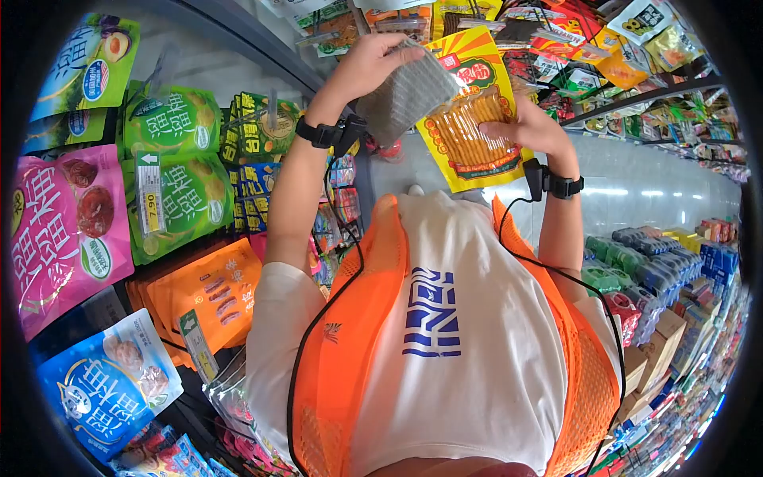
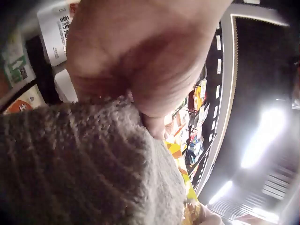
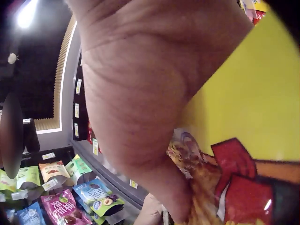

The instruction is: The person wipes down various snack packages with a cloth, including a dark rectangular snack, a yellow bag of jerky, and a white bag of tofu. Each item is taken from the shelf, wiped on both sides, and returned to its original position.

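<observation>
My left hand (image 1: pixel 373 67) grips a folded grey ribbed cloth (image 1: pixel 401 95), its fingers over the upper edge. Seen from the left wrist, the thick, fuzzy cloth (image 2: pixel 84 164) hangs below the palm. My right hand (image 1: pixel 531 127) holds a yellow snack packet (image 1: pixel 441 151) by its side, thumb across the front. Through the packet's clear window, rows of orange-brown sticks show; its top carries red print. The cloth overlaps the packet's upper left side in the head view. In the right wrist view the fingers behind the yellow packet (image 3: pixel 248 103) are hidden.
Hanging snack pouches line the rack at left, among them a pink pouch (image 1: pixel 71 230), green pouches (image 1: pixel 187 195) and a blue pouch (image 1: pixel 111 381). More packets (image 1: pixel 556 36) hang ahead. Shrink-wrapped bottles (image 1: pixel 636 262) and cardboard boxes (image 1: pixel 660 350) stand at right beyond the grey floor (image 1: pixel 636 175).
</observation>
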Demonstrator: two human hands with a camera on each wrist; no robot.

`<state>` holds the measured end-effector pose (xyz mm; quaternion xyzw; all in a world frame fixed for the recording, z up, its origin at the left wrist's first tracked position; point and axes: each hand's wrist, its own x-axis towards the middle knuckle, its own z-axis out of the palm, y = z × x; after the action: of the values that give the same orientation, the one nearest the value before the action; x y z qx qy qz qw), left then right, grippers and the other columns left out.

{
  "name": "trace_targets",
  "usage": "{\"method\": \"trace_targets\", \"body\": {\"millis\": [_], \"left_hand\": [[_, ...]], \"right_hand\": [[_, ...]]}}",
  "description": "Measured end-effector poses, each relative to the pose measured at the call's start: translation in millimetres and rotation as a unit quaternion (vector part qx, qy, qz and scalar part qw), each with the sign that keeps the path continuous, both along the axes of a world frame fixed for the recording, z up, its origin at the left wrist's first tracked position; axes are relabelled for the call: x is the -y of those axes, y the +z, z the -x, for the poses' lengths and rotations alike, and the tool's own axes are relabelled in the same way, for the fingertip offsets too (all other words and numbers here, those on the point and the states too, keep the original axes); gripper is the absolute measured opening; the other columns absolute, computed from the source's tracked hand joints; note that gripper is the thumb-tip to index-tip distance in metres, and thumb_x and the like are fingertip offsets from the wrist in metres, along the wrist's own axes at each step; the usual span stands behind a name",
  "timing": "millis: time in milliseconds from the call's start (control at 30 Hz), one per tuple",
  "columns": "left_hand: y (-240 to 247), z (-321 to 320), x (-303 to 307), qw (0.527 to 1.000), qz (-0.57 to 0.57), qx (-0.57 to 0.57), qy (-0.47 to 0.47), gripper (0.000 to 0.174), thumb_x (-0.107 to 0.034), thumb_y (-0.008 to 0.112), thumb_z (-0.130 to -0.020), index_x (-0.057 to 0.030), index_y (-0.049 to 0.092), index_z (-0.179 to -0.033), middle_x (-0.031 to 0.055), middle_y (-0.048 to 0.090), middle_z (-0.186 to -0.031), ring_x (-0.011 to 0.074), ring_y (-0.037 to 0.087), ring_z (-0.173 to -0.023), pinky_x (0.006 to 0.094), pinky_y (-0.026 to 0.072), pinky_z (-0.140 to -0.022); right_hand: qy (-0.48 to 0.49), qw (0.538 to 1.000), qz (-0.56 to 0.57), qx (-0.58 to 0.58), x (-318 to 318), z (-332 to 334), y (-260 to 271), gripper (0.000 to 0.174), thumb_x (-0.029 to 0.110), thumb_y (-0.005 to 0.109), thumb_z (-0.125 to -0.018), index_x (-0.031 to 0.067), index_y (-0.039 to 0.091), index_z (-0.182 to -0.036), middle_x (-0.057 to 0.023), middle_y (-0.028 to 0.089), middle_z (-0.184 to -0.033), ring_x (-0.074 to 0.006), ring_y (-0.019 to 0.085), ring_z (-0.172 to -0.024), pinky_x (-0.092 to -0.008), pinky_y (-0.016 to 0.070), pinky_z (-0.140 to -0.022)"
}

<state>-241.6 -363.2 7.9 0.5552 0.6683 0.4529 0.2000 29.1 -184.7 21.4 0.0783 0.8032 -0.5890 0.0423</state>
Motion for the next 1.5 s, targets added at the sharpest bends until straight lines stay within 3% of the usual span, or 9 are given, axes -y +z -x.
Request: {"method": "trace_targets", "body": {"millis": [167, 400, 500, 700, 867, 967, 1133, 1267, 1500], "left_hand": [[22, -22, -11, 0.99, -0.095, -0.044, 0.1, 0.03, -0.027, 0.068, -0.097, 0.0006, 0.069, -0.109, 0.0036, 0.073, -0.086, 0.006, 0.065, -0.078, 0.0261, 0.0503, -0.067], [48, -88, -38, 0.945, -0.176, -0.273, 0.025, 0.024, -0.018, 0.07, -0.092, -0.0114, 0.068, -0.115, 0.0109, 0.074, -0.096, 0.0315, 0.07, -0.08, 0.0369, 0.0554, -0.07], [40, -73, -54, 0.947, -0.233, -0.216, -0.039, 0.038, -0.022, 0.074, -0.089, -0.0127, 0.064, -0.124, 0.0112, 0.073, -0.098, 0.0294, 0.071, -0.084, 0.0373, 0.0546, -0.074], [23, -45, -22, 0.99, 0.061, -0.115, -0.045, 0.037, -0.025, 0.081, -0.083, -0.0063, 0.072, -0.114, 0.0104, 0.075, -0.102, 0.0181, 0.069, -0.09, 0.0321, 0.0526, -0.08], [0, -39, -3, 0.989, -0.091, 0.118, 0.019, 0.023, -0.012, 0.077, -0.088, 0.002, 0.073, -0.106, 0.0068, 0.076, -0.103, 0.0108, 0.069, -0.091, 0.027, 0.0538, -0.083], [-29, -46, 2, 0.945, -0.15, 0.234, 0.173, 0.03, -0.022, 0.081, -0.087, 0.0009, 0.073, -0.106, 0.0045, 0.075, -0.095, 0.0108, 0.067, -0.084, 0.0263, 0.0524, -0.076], [-22, -77, 0, 0.895, -0.207, 0.317, 0.235, 0.028, -0.017, 0.08, -0.088, 0.0013, 0.072, -0.109, 0.0039, 0.074, -0.098, 0.0112, 0.066, -0.09, 0.0279, 0.0514, -0.082], [-30, -41, 10, 0.938, -0.161, 0.149, 0.268, 0.029, -0.019, 0.081, -0.087, 0.0002, 0.073, -0.107, 0.0049, 0.075, -0.099, 0.0119, 0.067, -0.087, 0.0284, 0.0523, -0.08], [8, -31, 13, 0.992, -0.076, -0.074, 0.064, 0.029, -0.019, 0.081, -0.084, -0.0045, 0.074, -0.108, 0.0081, 0.077, -0.101, 0.0123, 0.072, -0.089, 0.0282, 0.054, -0.08]], "right_hand": [[-0.01, 0.999, 0.005, -0.038, 2, 2, -3, 0.041, 0.015, 0.076, -0.087, -0.0024, 0.062, -0.122, -0.0074, 0.072, -0.108, -0.014, 0.064, -0.096, -0.0321, 0.0517, -0.085], [0.013, 0.999, -0.028, -0.012, 7, 7, 1, 0.038, 0.017, 0.076, -0.087, -0.0014, 0.065, -0.119, -0.0082, 0.074, -0.101, -0.0148, 0.065, -0.09, -0.0321, 0.0521, -0.083], [0.016, 0.998, -0.046, -0.045, 6, 4, -1, 0.036, 0.016, 0.076, -0.087, -0.0017, 0.066, -0.117, -0.0083, 0.074, -0.1, -0.0131, 0.065, -0.087, -0.0317, 0.052, -0.079], [-0.042, 0.994, -0.093, -0.047, -6, -11, 2, 0.03, 0.013, 0.076, -0.088, -0.0031, 0.069, -0.111, -0.007, 0.074, -0.099, -0.0084, 0.062, -0.085, -0.0291, 0.051, -0.076], [-0.181, 0.973, 0.001, -0.145, -27, -19, -15, 0.019, 0.008, 0.073, -0.091, -0.0002, 0.071, -0.108, -0.0016, 0.073, -0.101, -0.0055, 0.063, -0.085, -0.024, 0.0502, -0.076], [-0.289, 0.906, 0.248, -0.185, -33, -19, -41, 0.025, 0.008, 0.074, -0.091, 0.0006, 0.068, -0.115, -0.0009, 0.072, -0.103, -0.007, 0.065, -0.088, -0.0242, 0.0509, -0.079], [-0.308, 0.936, 0.1, -0.142, -18, -2, -33, 0.024, 0.012, 0.075, -0.092, 0.0006, 0.067, -0.111, -0.0026, 0.073, -0.097, -0.0069, 0.065, -0.083, -0.0244, 0.0531, -0.073], [-0.281, 0.955, 0.034, -0.092, -24, -9, -17, 0.024, 0.014, 0.074, -0.093, -0.0014, 0.066, -0.109, -0.0031, 0.073, -0.091, -0.0073, 0.065, -0.076, -0.0243, 0.0531, -0.065], [-0.126, 0.979, -0.134, -0.088, -35, -10, 5, 0.021, 0.012, 0.073, -0.092, -0.004, 0.066, -0.104, -0.0051, 0.071, -0.085, -0.0095, 0.066, -0.07, -0.0277, 0.0577, -0.055]]}}
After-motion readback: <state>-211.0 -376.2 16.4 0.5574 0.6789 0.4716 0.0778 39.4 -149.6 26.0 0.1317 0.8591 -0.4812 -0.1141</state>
